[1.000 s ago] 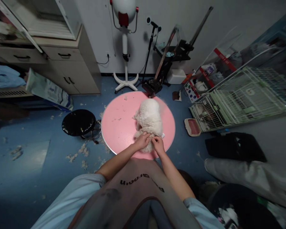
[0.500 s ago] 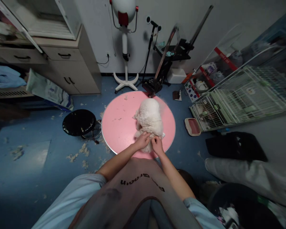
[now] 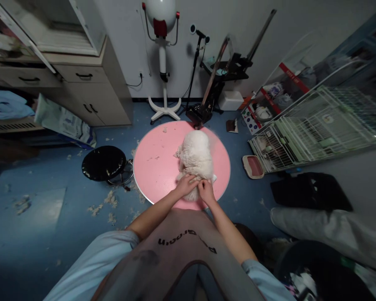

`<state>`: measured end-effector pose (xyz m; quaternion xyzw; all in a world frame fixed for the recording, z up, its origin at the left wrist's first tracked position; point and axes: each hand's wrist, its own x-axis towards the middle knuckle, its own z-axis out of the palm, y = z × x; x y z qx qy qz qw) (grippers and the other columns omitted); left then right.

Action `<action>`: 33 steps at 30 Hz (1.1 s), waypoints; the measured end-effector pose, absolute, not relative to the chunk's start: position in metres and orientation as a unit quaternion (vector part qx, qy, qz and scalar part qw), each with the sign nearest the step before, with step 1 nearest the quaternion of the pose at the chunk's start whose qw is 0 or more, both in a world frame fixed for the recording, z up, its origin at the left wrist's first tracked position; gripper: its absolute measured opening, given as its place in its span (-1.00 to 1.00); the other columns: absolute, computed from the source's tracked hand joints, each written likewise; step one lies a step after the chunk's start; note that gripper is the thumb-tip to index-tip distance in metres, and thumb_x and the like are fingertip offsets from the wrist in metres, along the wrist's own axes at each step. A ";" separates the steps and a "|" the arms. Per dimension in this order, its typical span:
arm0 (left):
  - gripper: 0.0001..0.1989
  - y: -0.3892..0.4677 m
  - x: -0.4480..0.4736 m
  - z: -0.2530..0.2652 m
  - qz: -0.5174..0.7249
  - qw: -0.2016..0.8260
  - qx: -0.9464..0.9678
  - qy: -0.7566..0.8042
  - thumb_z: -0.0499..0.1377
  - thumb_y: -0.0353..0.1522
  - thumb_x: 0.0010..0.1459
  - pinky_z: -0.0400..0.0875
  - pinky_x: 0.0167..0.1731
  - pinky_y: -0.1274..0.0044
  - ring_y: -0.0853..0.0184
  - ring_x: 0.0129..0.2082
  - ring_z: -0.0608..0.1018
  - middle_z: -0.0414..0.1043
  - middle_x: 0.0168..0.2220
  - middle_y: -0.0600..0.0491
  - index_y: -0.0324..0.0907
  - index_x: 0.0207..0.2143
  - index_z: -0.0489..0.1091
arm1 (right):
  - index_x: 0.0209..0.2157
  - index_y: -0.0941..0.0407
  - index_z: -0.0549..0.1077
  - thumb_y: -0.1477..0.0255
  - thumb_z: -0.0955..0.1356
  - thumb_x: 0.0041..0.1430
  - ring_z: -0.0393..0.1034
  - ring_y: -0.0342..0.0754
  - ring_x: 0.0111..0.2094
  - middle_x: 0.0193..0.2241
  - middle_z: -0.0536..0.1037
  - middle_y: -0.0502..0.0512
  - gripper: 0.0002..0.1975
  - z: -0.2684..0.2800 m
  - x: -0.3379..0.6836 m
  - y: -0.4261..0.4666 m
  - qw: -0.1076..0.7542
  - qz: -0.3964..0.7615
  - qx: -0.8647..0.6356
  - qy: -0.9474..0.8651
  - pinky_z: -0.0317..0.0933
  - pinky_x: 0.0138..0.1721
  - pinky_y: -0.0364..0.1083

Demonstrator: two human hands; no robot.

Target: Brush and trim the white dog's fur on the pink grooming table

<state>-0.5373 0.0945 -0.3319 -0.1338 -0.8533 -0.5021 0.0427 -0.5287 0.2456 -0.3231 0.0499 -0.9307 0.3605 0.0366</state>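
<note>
A white fluffy dog [image 3: 196,152] is on the round pink table [image 3: 156,175], its rounded back away from me and its near end under my hands. My left hand [image 3: 186,185] lies on the dog's near end from the left, its fingers together and bent into the fur. Close beside it on the right, my right hand [image 3: 206,190] is closed, thumb and fingers pinched at the fur. The fingertips are partly hidden, and any small tool in them is too small to make out. A small white thing [image 3: 214,178] shows at the dog's right side.
Loose fur tufts lie on the table and on the blue floor. A black round stool [image 3: 104,163] stands left of the table, and a white dryer stand [image 3: 165,109] behind it. Wire cages [image 3: 301,138], a litter tray [image 3: 253,166] and a dark bin [image 3: 319,271] are at right.
My left hand's fingers have shifted slightly and lie flatter on the fur. My right hand stays pinched at almost the same spot. The dog has hardly moved; the view has shifted a little.
</note>
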 end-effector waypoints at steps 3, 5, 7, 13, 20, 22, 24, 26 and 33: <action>-0.76 0.092 -0.539 -0.334 -0.504 0.037 -0.150 -0.850 0.12 -0.34 0.15 0.35 -0.16 0.45 0.28 -0.21 0.47 0.45 -0.24 -0.05 -0.22 -0.15 0.44 | -0.46 0.13 0.39 0.38 0.17 0.16 0.29 0.02 -0.33 -0.47 0.40 0.11 -0.76 -0.320 -0.526 0.248 0.042 0.369 0.052 -0.927 0.21 -0.25 -0.01; -0.75 0.091 -0.540 -0.334 -0.514 0.040 -0.152 -0.843 0.10 -0.39 0.15 0.36 -0.15 0.44 0.27 -0.19 0.47 0.46 -0.21 -0.07 -0.24 -0.11 0.42 | -0.40 0.15 0.43 0.38 0.18 0.17 0.31 0.04 -0.30 -0.44 0.42 0.14 -0.75 -0.314 -0.522 0.248 0.042 0.360 0.051 -0.931 0.22 -0.23 0.00; -0.73 0.091 -0.540 -0.334 -0.526 0.044 -0.149 -0.836 0.09 -0.42 0.14 0.37 -0.14 0.42 0.26 -0.18 0.48 0.46 -0.19 -0.09 -0.26 -0.10 0.41 | -0.35 0.15 0.47 0.38 0.19 0.18 0.32 0.04 -0.28 -0.39 0.42 0.16 -0.75 -0.306 -0.516 0.246 0.044 0.346 0.061 -0.935 0.23 -0.20 0.01; -0.69 0.096 -0.542 -0.335 -0.554 0.041 -0.165 -0.815 0.08 -0.41 0.13 0.35 -0.06 0.37 0.23 -0.10 0.47 0.46 -0.09 -0.13 -0.27 -0.06 0.39 | -0.24 0.12 0.53 0.42 0.22 0.18 0.34 -0.01 -0.28 -0.25 0.38 0.18 -0.73 -0.281 -0.508 0.238 0.027 0.278 0.068 -0.958 0.25 -0.20 -0.04; -0.70 0.100 -0.546 -0.328 -0.562 0.027 -0.174 -0.808 0.04 -0.43 0.12 0.35 -0.06 0.35 0.19 -0.11 0.48 0.47 -0.11 -0.17 -0.31 -0.11 0.41 | -0.30 0.15 0.55 0.42 0.25 0.17 0.28 -0.03 -0.27 -0.25 0.37 0.18 -0.76 -0.277 -0.521 0.230 -0.020 0.202 0.011 -0.979 0.18 -0.18 -0.07; -0.71 0.099 -0.547 -0.328 -0.564 0.021 -0.172 -0.808 0.04 -0.43 0.12 0.35 -0.07 0.36 0.20 -0.12 0.48 0.47 -0.12 -0.16 -0.30 -0.12 0.41 | -0.32 0.17 0.54 0.44 0.26 0.15 0.25 -0.02 -0.25 -0.30 0.36 0.17 -0.79 -0.280 -0.525 0.230 -0.012 0.193 0.032 -0.981 0.15 -0.16 -0.06; -0.72 0.097 -0.547 -0.328 -0.562 0.017 -0.171 -0.809 0.04 -0.43 0.12 0.36 -0.08 0.38 0.22 -0.14 0.48 0.48 -0.14 -0.15 -0.30 -0.14 0.42 | -0.35 0.19 0.52 0.46 0.25 0.15 0.23 -0.01 -0.24 -0.34 0.34 0.16 -0.79 -0.284 -0.527 0.231 -0.002 0.186 0.053 -0.981 0.14 -0.15 -0.05; -0.73 0.095 -0.546 -0.329 -0.556 0.015 -0.171 -0.813 0.04 -0.43 0.12 0.36 -0.10 0.39 0.22 -0.16 0.49 0.49 -0.17 -0.14 -0.29 -0.15 0.43 | -0.37 0.21 0.49 0.47 0.23 0.16 0.21 -0.01 -0.25 -0.37 0.33 0.15 -0.79 -0.289 -0.528 0.233 0.002 0.188 0.064 -0.980 0.13 -0.16 -0.04; -0.69 0.094 -0.548 -0.333 -0.532 0.027 -0.171 -0.829 0.04 -0.42 0.12 0.37 -0.12 0.39 0.23 -0.18 0.49 0.49 -0.18 -0.15 -0.31 -0.12 0.44 | -0.43 0.19 0.41 0.48 0.18 0.17 0.23 -0.02 -0.28 -0.40 0.32 0.12 -0.78 -0.312 -0.525 0.247 0.003 0.272 0.063 -0.960 0.15 -0.21 -0.06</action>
